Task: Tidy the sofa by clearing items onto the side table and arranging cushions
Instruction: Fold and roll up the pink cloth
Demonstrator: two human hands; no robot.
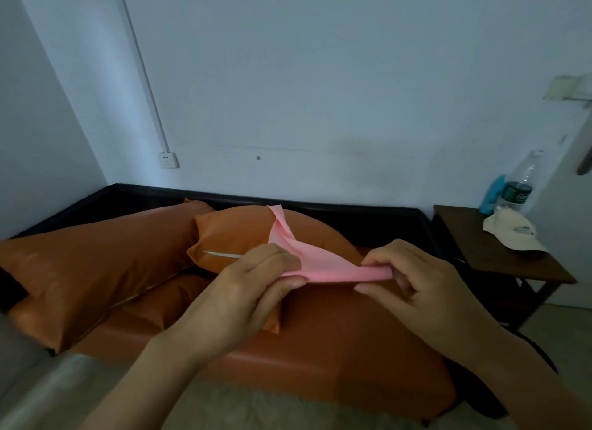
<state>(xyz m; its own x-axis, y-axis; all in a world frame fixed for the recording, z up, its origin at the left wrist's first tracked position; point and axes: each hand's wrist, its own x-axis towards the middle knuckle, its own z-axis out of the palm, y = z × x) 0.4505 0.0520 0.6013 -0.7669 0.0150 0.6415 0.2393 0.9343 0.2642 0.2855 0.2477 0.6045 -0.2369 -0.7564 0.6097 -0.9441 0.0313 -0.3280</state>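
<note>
Pale walls back the orange leather sofa [320, 359] in my head view, two orange cushions [96, 263] piled at its left. Both hands pinch a pink folded cloth [323, 266] above the seat, left hand [253, 288] and right hand [426, 292] at either end, its long axis running left to right. I judge the dark wooden side table [490, 263] lies right, nearer my right hand.

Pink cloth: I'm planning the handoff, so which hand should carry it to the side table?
Right hand, probably: it already pinches the pink cloth, and the side table stands on its side.
</note>
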